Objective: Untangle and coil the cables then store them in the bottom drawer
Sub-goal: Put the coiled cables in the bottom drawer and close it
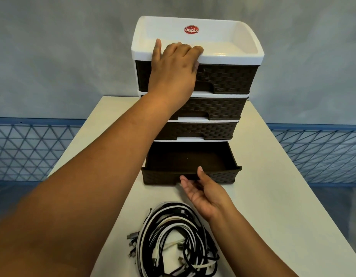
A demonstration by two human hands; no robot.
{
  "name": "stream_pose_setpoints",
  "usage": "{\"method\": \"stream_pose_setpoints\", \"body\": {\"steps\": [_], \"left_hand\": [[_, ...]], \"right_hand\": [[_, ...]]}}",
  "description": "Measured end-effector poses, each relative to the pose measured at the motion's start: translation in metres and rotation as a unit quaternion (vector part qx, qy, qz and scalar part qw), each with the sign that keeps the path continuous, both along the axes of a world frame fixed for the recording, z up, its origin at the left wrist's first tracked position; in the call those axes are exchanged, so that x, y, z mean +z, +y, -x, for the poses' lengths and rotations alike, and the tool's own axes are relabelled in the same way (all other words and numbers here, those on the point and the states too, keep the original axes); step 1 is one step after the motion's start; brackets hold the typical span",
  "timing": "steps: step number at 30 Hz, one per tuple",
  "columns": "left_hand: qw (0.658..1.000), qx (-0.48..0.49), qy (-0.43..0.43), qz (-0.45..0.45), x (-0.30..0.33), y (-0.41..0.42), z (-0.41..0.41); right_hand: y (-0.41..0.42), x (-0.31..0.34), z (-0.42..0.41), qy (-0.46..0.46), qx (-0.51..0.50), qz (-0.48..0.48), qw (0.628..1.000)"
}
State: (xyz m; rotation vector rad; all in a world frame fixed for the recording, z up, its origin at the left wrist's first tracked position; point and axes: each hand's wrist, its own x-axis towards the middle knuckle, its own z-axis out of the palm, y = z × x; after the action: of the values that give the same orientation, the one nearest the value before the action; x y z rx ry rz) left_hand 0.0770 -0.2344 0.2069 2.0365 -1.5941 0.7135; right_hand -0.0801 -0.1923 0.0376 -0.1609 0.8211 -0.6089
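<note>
We steady the drawer unit [223,80] with our left hand [173,70] curled over its top front rim, right hand [205,188] loosely at the open, empty bottom drawer [221,174] front — grip unclear — cables [173,236] bundled at the table's [273,196] near edge — next, lift them in.

Two bare forearms, no sleeves, bare hands, left hand [174,64], right hand [205,193]
</note>
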Motion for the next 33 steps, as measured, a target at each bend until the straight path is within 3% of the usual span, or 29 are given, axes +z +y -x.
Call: {"method": "stream_pose_setpoints", "body": {"steps": [4, 6, 8, 10, 13, 14, 16, 19, 25, 33], "left_hand": [[0.998, -0.006, -0.022, 0.054, -0.011, 0.036, 0.002], [0.993, -0.037, 0.027, 0.105, -0.028, 0.071, 0.010], [0.990, -0.046, 0.103, 0.089, -0.058, 0.113, 0.019], [0.984, -0.020, 0.179, 0.002, -0.094, 0.154, 0.024], [0.940, 0.034, 0.294, -0.173, -0.142, 0.195, 0.030], [0.916, 0.052, 0.323, -0.230, -0.154, 0.203, 0.033], [0.874, 0.083, 0.359, -0.315, -0.171, 0.213, 0.039], [0.854, 0.107, 0.338, -0.379, -0.184, 0.217, 0.049], [0.861, 0.122, 0.294, -0.396, -0.189, 0.205, 0.063], [0.840, 0.093, 0.381, -0.376, -0.189, 0.199, 0.066]], "right_hand": [[0.005, 0.002, 0.015, 0.007, 0.029, 0.019, 0.999], [0.013, 0.003, 0.032, 0.044, 0.051, 0.073, 0.995], [0.025, 0.003, 0.053, 0.134, 0.091, 0.189, 0.969], [0.038, 0.000, 0.077, 0.294, 0.175, 0.346, 0.874], [0.050, -0.011, 0.102, 0.485, 0.288, 0.507, 0.652], [0.054, -0.014, 0.106, 0.510, 0.315, 0.526, 0.603], [0.061, -0.017, 0.109, 0.524, 0.352, 0.549, 0.548], [0.076, -0.018, 0.104, 0.536, 0.368, 0.545, 0.530], [0.094, -0.026, 0.083, 0.569, 0.366, 0.534, 0.507], [0.097, -0.026, 0.075, 0.581, 0.345, 0.503, 0.539]]}}
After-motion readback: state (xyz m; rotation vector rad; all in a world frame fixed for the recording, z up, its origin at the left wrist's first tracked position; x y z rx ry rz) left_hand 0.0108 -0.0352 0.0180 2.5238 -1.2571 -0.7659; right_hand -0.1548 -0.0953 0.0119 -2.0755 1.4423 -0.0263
